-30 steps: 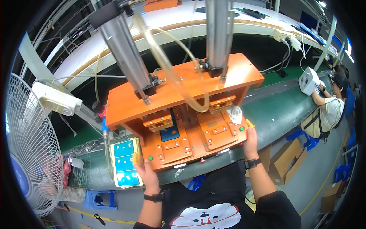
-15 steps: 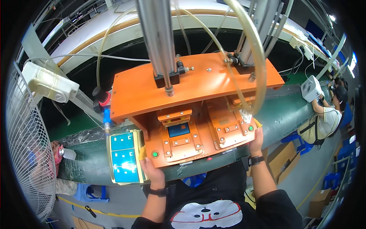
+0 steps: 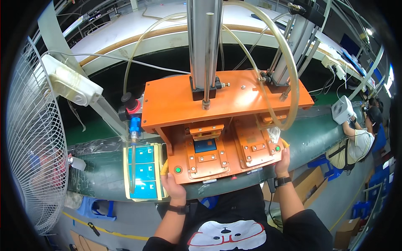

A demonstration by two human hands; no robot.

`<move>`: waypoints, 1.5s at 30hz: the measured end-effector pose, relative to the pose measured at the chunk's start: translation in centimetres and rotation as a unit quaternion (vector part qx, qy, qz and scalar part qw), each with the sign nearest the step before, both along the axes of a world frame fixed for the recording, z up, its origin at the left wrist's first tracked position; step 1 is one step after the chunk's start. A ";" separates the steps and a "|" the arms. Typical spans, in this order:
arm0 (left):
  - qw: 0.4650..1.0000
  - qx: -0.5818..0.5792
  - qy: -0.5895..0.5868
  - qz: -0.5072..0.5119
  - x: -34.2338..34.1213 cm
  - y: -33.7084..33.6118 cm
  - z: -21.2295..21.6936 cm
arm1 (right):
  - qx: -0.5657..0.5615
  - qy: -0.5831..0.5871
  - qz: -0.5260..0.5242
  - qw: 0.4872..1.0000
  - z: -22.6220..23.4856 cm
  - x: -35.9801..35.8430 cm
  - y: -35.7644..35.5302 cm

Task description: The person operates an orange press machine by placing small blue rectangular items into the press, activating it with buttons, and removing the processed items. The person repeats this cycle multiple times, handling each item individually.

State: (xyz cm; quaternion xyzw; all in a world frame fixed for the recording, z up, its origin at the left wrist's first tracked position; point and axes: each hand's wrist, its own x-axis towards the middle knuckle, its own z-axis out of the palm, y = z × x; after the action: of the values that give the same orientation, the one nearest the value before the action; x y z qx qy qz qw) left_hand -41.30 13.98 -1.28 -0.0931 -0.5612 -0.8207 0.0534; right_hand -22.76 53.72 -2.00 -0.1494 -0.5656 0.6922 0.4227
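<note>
Now both hands [image 3: 173, 187] [image 3: 283, 160] press the orange press [image 3: 217, 159].

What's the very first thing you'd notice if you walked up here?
The big orange press machine in the middle, with shiny metal cylinders rising from its top. The left hand and right hand rest at its front corners, near two green buttons. A white wire fan fills the left edge.

Orange press fixture [image 3: 217, 154], green buttons
</note>
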 end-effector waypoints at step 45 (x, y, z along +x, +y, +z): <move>0.990 -0.107 0.008 -0.091 -0.8 -3.0 0.9 | -0.018 -0.050 -0.044 0.998 1.6 0.2 -1.2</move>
State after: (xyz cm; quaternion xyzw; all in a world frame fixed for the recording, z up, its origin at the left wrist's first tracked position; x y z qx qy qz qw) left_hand -42.12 10.93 -0.37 -0.1556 -0.6346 -0.7565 -0.0276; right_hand -22.52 52.47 -0.43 -0.2160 -0.5663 0.6745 0.4217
